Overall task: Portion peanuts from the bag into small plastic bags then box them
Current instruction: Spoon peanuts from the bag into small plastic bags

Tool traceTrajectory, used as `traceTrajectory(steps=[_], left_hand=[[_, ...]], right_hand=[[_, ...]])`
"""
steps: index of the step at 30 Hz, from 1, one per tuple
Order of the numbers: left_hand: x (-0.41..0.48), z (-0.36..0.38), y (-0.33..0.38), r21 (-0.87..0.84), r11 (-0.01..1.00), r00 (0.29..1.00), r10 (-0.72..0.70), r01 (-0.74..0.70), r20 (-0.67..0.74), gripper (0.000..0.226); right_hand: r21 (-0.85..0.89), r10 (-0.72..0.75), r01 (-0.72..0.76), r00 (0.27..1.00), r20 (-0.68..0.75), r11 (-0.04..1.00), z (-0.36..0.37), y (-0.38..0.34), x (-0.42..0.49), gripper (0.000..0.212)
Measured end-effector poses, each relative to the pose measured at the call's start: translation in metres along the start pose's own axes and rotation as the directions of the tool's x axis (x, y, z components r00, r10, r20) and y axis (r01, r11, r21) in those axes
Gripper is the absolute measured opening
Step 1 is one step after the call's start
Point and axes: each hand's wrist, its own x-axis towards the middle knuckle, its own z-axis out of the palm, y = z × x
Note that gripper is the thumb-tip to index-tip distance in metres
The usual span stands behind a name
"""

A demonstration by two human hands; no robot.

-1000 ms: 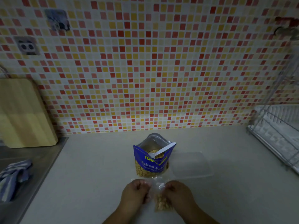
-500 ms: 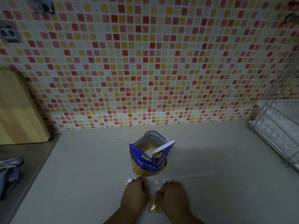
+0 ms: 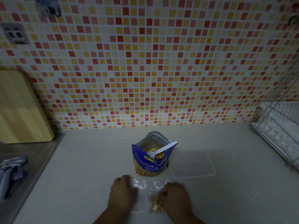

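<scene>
A: What are the hands doing at the bottom centre of the frame?

B: Both rest on the small plastic bag [image 3: 146, 189], which lies flat on the counter [image 3: 90, 167]. The left hand [image 3: 122, 190] is curled over its left top corner; the right hand [image 3: 174, 194] is curled at the right top edge. I read it as sealing the mouth, though the fingertips are hidden, so I cannot tell whether they pinch the strip or only press on it.

A: And the nuts?

B: A small heap of peanuts [image 3: 156, 205] sits low in the bag, just left of the right wrist and between the two forearms.

A: How should the sealing go?

B: Keep the peanuts down, away from the mouth, so none catch in the closure. Hold one corner still and run the other hand along the strip, pressing it flat on the counter and letting the air out first.

A: Where is the supply?

B: The blue peanut bag [image 3: 152, 160] stands open just above the hands, at lower centre, with a white scoop [image 3: 161, 150] resting in it. The clear box [image 3: 193, 164] lies to its right, above the right hand and near it.
</scene>
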Motion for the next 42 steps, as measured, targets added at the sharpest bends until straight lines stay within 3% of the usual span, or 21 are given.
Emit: traceTrajectory(steps=[2, 6, 8, 14, 17, 19, 22, 25, 27, 30, 36, 40, 42], left_hand=[[0.002, -0.002, -0.002, -0.025, 1.000, 1.000, -0.005, 0.005, 0.001, 0.031], [-0.002, -0.010, -0.003, -0.138, 0.990, 0.998, -0.015, 0.007, -0.055, 0.017], [-0.004, -0.016, -0.005, -0.195, 0.981, 0.997, -0.028, 0.013, -0.073, 0.020], [-0.003, -0.032, -0.009, -0.145, 0.989, 0.997, -0.006, -0.005, -0.074, 0.024], [-0.006, -0.048, -0.005, -0.247, 0.969, 1.000, 0.007, -0.011, -0.019, 0.022], [-0.007, -0.059, -0.003, -0.355, 0.934, 0.997, 0.058, -0.034, 0.057, 0.026], [-0.014, -0.073, 0.000, -0.531, 0.842, 0.965, 0.209, -0.094, 0.160, 0.037], [-0.026, -0.089, 0.015, -0.598, 0.789, 0.899, 0.355, -0.140, 0.258, 0.025], [-0.035, -0.100, 0.027, -0.629, 0.758, 0.867, 0.419, -0.172, 0.268, 0.022], [-0.046, -0.119, 0.048, -0.652, 0.722, 0.849, 0.477, -0.231, 0.227, 0.019], [-0.054, -0.145, 0.091, -0.675, 0.690, 0.840, 0.507, -0.260, 0.194, 0.020], [-0.045, -0.146, 0.116, -0.583, 0.726, 0.884, 0.466, -0.365, 0.026, 0.005], [-0.039, -0.145, 0.125, -0.520, 0.727, 0.878, 0.469, -0.447, -0.099, 0.013]], right_hand=[[0.046, 0.024, -0.027, 0.998, 0.058, 0.999, -0.003, 0.000, -0.002, 0.023], [0.107, 0.006, -0.006, 1.000, 0.003, 0.994, -0.003, -0.001, -0.004, 0.029], [0.116, 0.009, -0.006, 1.000, -0.020, 0.993, -0.004, -0.001, -0.003, 0.028], [0.059, 0.004, -0.002, 1.000, -0.027, 0.998, 0.002, 0.003, 0.001, 0.027], [0.137, -0.009, 0.019, 0.998, -0.068, 0.990, 0.001, 0.003, -0.003, 0.029], [0.298, -0.042, 0.072, 0.994, -0.106, 0.952, -0.013, -0.001, -0.011, 0.024], [0.553, -0.139, 0.229, 0.970, -0.200, 0.801, -0.044, -0.016, -0.028, 0.017], [0.537, -0.320, 0.427, 0.904, -0.284, 0.728, -0.074, -0.032, -0.046, 0.032], [0.484, -0.360, 0.515, 0.852, -0.380, 0.708, -0.088, -0.038, -0.048, 0.027], [0.462, -0.344, 0.546, 0.823, -0.451, 0.699, -0.106, -0.045, -0.042, 0.011], [0.360, -0.347, 0.600, 0.751, -0.561, 0.714, -0.155, -0.056, -0.022, 0.018], [0.411, -0.314, 0.548, 0.800, -0.511, 0.729, -0.184, -0.059, -0.004, 0.015], [0.495, -0.263, 0.487, 0.851, -0.454, 0.720, -0.192, -0.060, 0.003, 0.011]])
